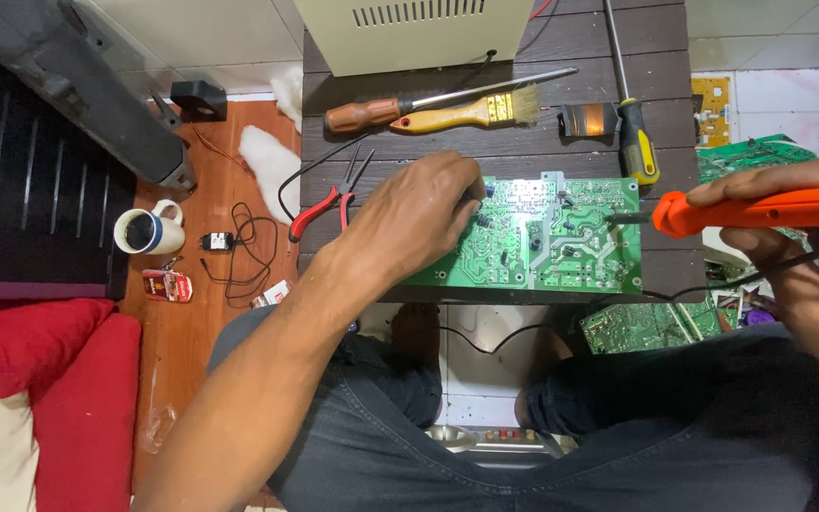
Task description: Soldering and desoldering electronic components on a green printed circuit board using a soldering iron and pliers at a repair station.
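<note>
Over circuit board (561, 242), soldering iron (746, 210)

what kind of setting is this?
Likely a small home electronics repair bench: a green circuit board on a dark slatted table, an orange soldering iron in the right hand, screwdrivers and red-handled pliers nearby.
</note>
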